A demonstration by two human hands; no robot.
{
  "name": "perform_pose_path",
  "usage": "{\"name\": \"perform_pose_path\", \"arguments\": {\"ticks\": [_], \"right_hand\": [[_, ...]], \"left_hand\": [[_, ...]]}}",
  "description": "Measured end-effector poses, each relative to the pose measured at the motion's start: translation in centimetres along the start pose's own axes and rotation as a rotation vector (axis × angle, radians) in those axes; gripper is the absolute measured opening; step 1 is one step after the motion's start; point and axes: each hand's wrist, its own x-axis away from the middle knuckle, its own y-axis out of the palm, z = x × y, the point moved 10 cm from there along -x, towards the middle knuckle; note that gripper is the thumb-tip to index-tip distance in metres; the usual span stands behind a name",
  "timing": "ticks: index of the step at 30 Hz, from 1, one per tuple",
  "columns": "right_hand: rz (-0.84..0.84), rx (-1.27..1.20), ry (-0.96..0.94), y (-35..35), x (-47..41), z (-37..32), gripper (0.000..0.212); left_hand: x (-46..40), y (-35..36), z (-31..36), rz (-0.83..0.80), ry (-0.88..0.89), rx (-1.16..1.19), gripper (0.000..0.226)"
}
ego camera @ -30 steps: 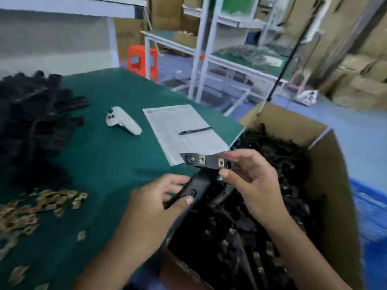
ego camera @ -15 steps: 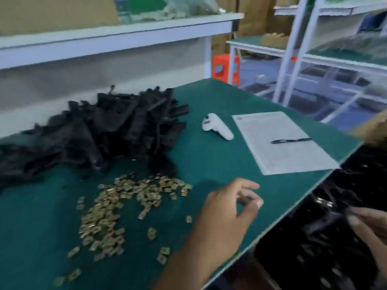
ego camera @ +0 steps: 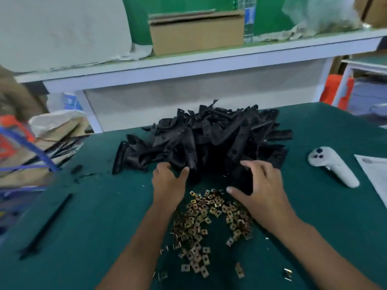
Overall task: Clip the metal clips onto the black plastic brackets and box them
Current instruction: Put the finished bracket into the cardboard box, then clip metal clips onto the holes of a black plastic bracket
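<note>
Both hands are at the near edge of the pile of black brackets (ego camera: pixel 209 141), which sits at centre frame on the green table (ego camera: pixel 94 216). The left hand (ego camera: pixel 168 183) has its fingers curled into the pile's lower left edge, thumb against an upright bracket; whether it actually grasps a piece cannot be told. The right hand (ego camera: pixel 259 185) lies spread over the pile's lower right edge, fingers on top of a dark bracket and thumb out along its near side, seemingly grasping it, though the hold is not fully visible.

The metal clips (ego camera: pixel 201 225) lie loose in a scattered heap in the lower centre of the frame, just below the pile and between the two forearms; a few strays lie further down and to the right.

At right of frame a white handheld controller (ego camera: pixel 333 166) lies on the table, with the corner of a sheet of paper (ego camera: pixel 374 174) at the right edge. A single black strip (ego camera: pixel 48 225) lies at lower left. A cardboard box (ego camera: pixel 196 32) stands on the white shelf (ego camera: pixel 188 59) at upper centre.
</note>
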Motion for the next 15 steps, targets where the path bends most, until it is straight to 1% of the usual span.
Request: {"name": "perform_pose_path", "arguments": {"ticks": [1,2,3,5,6,8,10,12,13,15], "right_hand": [[-0.012,0.093,0.003,0.6,-1.2,0.0,0.071],[-0.011,0.204,-0.012,1.1,-2.2,0.0,0.068],[0.012,0.273,-0.030,1.3,-2.8,0.0,0.061],[0.095,0.263,-0.048,0.6,-3.5,0.4,0.043],[0.139,0.225,-0.048,0.1,-3.7,0.7,0.037],[0.231,0.161,-0.038,-1.3,-4.0,1.7,0.025],[0.326,0.072,-0.041,-2.6,-3.9,2.8,0.018],[0.402,-0.091,-0.018,-3.9,-3.6,3.7,0.017],[0.428,-0.185,0.004,-4.4,-3.5,4.2,0.016],[0.445,-0.372,0.067,-4.9,-3.4,4.8,0.013]], "left_hand": [[-0.7,0.5,-0.4,-0.012,-0.045,0.066,0.047],[-1.3,0.8,-0.6,0.001,-0.074,0.115,0.044],[-1.8,0.7,-0.6,0.036,-0.081,0.137,0.040],[-2.5,0.5,-0.7,0.083,-0.085,0.175,0.035],[-2.7,0.5,-0.8,0.083,-0.095,0.236,0.033],[-2.7,0.6,-1.1,0.064,-0.152,0.451,0.024],[-2.5,0.0,-1.6,0.073,-0.193,0.630,0.017],[-2.2,-1.4,-1.8,0.116,-0.161,0.724,0.006],[-2.1,-2.2,-2.0,0.142,-0.137,0.773,0.004],[-1.5,-3.5,-2.2,0.158,-0.104,0.861,0.009]]}}
